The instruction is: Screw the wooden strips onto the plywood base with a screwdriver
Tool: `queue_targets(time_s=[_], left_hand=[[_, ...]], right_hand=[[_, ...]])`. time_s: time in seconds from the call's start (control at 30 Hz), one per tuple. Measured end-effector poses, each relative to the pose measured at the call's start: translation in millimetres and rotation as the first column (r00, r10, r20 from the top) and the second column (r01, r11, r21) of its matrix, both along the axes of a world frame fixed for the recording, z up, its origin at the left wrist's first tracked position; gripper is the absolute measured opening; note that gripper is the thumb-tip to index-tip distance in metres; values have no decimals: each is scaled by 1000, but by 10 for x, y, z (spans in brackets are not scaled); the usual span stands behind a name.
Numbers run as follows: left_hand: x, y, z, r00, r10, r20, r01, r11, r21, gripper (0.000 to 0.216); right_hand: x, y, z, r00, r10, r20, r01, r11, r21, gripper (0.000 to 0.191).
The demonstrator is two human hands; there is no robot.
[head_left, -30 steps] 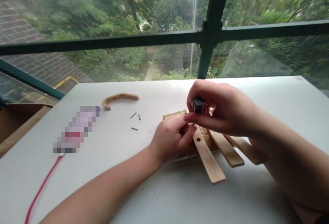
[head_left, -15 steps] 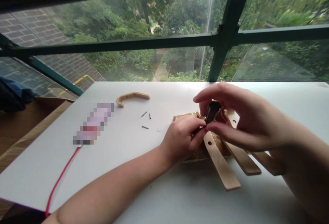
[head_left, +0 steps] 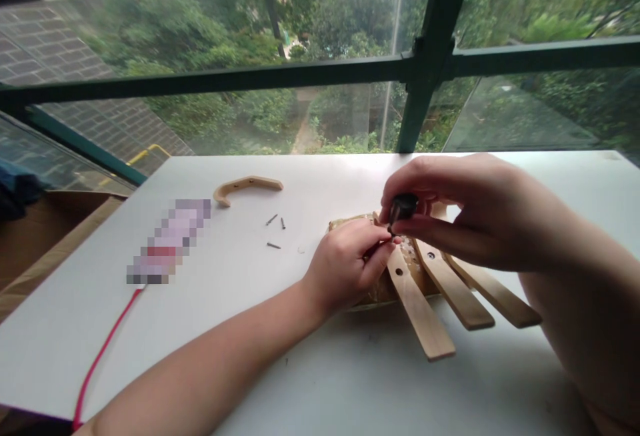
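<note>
My right hand grips a short screwdriver by its dark handle, tilted down toward the fingertips of my left hand. Those left fingers are pinched together by the screwdriver's lower end, and what lies between them is hidden. Just under them, a wooden hook with a dark screw hole runs across a brown, tape-wrapped block. To its right lie a second wooden hook, which has a screw in its hole, and a third wooden hook. My right hand covers their far ends.
Several small items lie on the white table: a curved wooden hook and three loose screws. At left is a blurred-out object with a red cord. A cardboard box stands beyond the left edge; windows rise behind.
The screwdriver handle has turned, now showing its rounded end, and my right fingers have shifted around it. My left hand keeps its pinch. The whole view has moved slightly.
</note>
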State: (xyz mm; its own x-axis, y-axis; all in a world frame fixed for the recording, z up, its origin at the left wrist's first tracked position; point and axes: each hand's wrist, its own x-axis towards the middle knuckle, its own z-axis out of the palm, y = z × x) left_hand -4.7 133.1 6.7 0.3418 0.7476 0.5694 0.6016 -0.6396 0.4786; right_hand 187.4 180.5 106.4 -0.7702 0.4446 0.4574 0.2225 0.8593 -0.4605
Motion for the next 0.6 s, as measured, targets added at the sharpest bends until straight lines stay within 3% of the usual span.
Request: queue_targets(time_s=[0.23, 0.6], left_hand=[[-9, -2, -32, 999, 33, -30, -31, 999, 35, 15], [-18, -20, 0, 1000, -27, 16, 27, 999, -24, 17]], right_hand=[[-84, -10, -54, 997, -38, -63, 39, 999, 12, 15], [-133, -2, -105, 994, -30, -102, 31, 999, 11, 17]])
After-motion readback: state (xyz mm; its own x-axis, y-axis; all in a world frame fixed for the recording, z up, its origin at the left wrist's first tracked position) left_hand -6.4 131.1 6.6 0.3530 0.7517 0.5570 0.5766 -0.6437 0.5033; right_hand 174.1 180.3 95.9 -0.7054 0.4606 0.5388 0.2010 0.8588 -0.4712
